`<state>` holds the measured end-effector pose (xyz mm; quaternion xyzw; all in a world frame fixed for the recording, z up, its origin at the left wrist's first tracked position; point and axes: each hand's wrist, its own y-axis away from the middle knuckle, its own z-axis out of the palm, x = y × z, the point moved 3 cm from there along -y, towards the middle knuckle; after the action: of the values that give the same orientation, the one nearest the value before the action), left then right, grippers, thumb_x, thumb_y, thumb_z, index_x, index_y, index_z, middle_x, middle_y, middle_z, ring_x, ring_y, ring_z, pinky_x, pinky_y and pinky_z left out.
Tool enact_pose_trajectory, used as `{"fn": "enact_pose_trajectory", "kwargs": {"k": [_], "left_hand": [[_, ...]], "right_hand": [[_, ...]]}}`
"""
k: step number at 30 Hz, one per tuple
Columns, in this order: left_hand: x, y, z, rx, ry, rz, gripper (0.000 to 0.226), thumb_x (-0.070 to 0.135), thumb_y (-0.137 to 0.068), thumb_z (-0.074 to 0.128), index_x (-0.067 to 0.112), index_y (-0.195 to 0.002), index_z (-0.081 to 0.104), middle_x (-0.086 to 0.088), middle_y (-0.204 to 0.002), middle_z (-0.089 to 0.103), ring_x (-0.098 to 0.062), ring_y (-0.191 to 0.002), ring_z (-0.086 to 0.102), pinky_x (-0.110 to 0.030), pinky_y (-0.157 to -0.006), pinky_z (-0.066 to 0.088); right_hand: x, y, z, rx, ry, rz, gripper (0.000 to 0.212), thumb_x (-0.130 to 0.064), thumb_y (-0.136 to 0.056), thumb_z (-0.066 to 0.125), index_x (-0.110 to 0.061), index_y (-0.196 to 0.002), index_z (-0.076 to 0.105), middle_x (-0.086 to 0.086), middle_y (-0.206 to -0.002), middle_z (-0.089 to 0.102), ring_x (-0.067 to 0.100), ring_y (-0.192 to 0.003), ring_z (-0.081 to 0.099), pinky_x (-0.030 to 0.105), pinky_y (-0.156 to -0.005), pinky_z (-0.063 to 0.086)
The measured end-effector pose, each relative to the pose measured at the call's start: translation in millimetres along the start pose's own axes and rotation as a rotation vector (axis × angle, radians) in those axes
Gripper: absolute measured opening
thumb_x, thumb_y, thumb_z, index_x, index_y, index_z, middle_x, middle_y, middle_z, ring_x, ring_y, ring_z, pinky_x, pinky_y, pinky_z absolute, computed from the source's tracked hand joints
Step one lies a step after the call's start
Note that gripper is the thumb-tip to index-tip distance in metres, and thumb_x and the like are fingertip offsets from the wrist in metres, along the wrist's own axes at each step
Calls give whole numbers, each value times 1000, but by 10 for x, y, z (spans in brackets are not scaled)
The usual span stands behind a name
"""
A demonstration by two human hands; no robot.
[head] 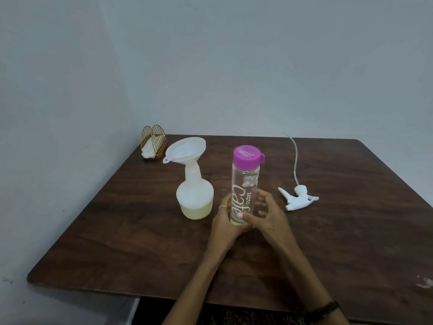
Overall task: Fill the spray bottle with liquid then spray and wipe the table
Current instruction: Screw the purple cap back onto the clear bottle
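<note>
Both hands, left hand (pixel 226 222) and right hand (pixel 269 219), curl around a clear bottle (pixel 244 184) standing on the table (pixel 351 231); a funnel (pixel 186 148) sits in the spray bottle (pixel 195 198).

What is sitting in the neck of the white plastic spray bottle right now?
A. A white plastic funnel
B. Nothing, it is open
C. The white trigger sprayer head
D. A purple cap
A: a white plastic funnel stands tilted in the neck of the white plastic spray bottle, while the white trigger sprayer head lies apart on the dark wooden table.
</note>
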<state>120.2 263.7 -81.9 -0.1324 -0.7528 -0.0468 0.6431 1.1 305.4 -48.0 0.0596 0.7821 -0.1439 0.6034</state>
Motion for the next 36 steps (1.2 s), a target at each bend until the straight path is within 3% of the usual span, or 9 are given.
{"fn": "enact_pose_trajectory", "kwargs": {"k": [5, 11, 17, 20, 25, 27, 30, 33, 36], "left_hand": [[23, 30, -11, 62, 54, 25, 65, 34, -49, 75, 32, -107, 46, 2, -110, 65, -9, -100, 65, -22, -83, 53], [8, 9, 14, 47, 34, 43, 63, 40, -59, 72, 22, -116, 50, 2, -112, 66, -7, -102, 64, -30, -89, 54], [145, -235, 110, 124, -40, 67, 55, 34, -68, 70, 27, -120, 52, 5, -113, 65, -6, -103, 61, -32, -89, 53], [311, -437, 202, 210, -67, 91, 51, 21, -79, 68, 22, -127, 51, 8, -118, 60, -6, -107, 56, -24, -92, 47], [414, -909, 401, 384, -8, 79, 50, 17, -87, 60, 21, -134, 45, 3, -126, 57, -7, -113, 54, -26, -97, 46], [415, -1130, 456, 475, 33, 47, 48, 15, -88, 59, 19, -133, 46, 0, -125, 57, -11, -114, 55, -33, -98, 48], [431, -1422, 499, 612, 86, -6, 42, 14, -90, 56, 15, -131, 48, -4, -126, 55, -15, -113, 55, -37, -97, 48], [397, -1700, 465, 740, 110, -96, 44, 17, -91, 54, 15, -134, 45, -7, -134, 41, -21, -114, 53, -38, -98, 48], [359, -1916, 396, 819, 173, -115, 45, 16, -91, 53, 19, -135, 43, -5, -127, 38, -22, -109, 54, -35, -97, 48]], "right_hand": [[81, -26, 18, -60, 82, 12, 56, -16, -66, 83, -31, -112, 55, -10, -110, 66, 5, -102, 61, 34, -98, 47], [137, -151, -45, -76, 59, -30, 48, -12, -66, 83, -27, -107, 62, -8, -101, 71, 10, -95, 68, 22, -80, 56], [171, -529, -143, -107, 9, -5, 53, -31, -60, 82, -23, -109, 65, -3, -99, 73, 13, -98, 68, 38, -91, 53], [112, -819, -199, -109, 2, -28, 51, -28, -62, 82, -21, -111, 65, -4, -104, 72, 14, -102, 65, 36, -93, 51], [1, -1384, -245, -153, 43, -96, 41, -13, -71, 79, -21, -109, 65, -8, -103, 70, -2, -92, 64, 8, -78, 47], [4, -1613, -212, -171, 43, -107, 42, -14, -71, 79, -20, -110, 64, -7, -103, 70, -4, -91, 64, 10, -79, 48], [86, -1959, -122, -191, 31, -101, 47, -22, -70, 80, -20, -114, 64, -5, -108, 70, 10, -101, 65, 25, -88, 52], [127, -2284, 41, -229, 7, -87, 44, -21, -70, 80, -20, -111, 63, -8, -103, 70, 8, -96, 66, 16, -82, 52], [126, -2560, 253, -251, -21, -85, 40, -17, -71, 80, -21, -106, 63, -9, -97, 70, 5, -90, 67, 10, -75, 51]]}}
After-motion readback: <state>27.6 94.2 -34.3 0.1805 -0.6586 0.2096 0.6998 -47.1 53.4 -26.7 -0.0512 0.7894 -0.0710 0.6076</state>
